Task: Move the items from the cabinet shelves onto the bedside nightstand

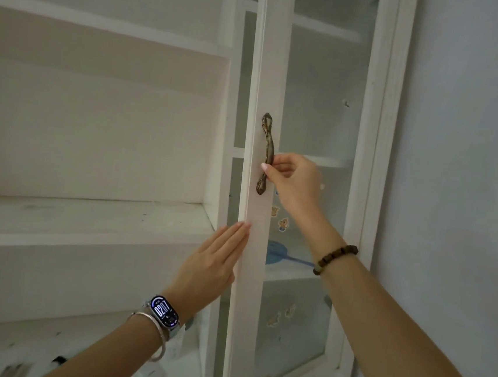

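Observation:
A white cabinet fills the view. Its glass door [252,249] has a bronze handle [268,147] on the white stile. My right hand [292,180] grips the lower part of that handle with curled fingers. My left hand [213,264] lies flat with straight fingers against the door's left edge, below the handle. Behind the glass a blue round object with a blue stick [278,253] lies on a shelf; its shape is blurred. The open shelf [86,218] to the left shows nothing on it.
A lower open shelf [28,346] at the bottom left holds blurred white and dark items. Small stickers [282,223] are on the glass. A plain wall [461,178] runs along the cabinet's right side.

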Demonstrator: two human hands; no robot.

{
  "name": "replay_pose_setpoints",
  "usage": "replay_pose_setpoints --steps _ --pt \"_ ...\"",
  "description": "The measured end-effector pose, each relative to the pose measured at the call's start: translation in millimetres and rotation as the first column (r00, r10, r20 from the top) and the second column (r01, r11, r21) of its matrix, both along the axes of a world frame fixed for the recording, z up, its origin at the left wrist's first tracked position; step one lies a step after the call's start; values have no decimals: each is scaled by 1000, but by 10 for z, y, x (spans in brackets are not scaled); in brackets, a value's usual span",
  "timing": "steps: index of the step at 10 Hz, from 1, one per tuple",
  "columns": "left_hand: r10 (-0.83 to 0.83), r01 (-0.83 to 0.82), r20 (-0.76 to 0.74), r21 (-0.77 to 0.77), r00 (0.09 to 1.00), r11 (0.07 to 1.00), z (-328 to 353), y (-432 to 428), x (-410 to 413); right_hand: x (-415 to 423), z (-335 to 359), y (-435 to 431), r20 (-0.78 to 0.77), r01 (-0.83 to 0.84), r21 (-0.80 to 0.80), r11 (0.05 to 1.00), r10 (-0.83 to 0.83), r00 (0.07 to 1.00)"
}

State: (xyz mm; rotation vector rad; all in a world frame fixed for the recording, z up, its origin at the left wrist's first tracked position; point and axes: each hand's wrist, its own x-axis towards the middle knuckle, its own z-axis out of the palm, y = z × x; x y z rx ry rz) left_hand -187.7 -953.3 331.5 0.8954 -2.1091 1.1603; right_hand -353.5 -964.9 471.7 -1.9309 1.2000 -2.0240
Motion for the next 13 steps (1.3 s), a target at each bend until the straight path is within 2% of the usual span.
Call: replay_pose_setpoints --steps 2,5,9,11,12,13 --pt "68 -68 -19 9 997 998 -4 -311 164 213 26 -326 -25 35 -2 999 -35 999" --pt "147 -137 -72 126 986 983 -32 -513 181 315 31 -626 -33 46 -39 998 -47 998" --pt "337 -336 19 158 941 929 66 -551 186 397 81 -742 -43 32 -22 999 -33 999" --pt "382 -378 9 175 924 909 104 -485 112 392 97 -692 -23 35 2 999 -35 999" --pt "400 -403 58 204 915 892 165 -370 51 384 80 -645 -54 33 28 999 -32 998" --pt "391 -377 3 274 920 885 269 -262 13 325 23 -591 -112 52 25 998 -49 993"
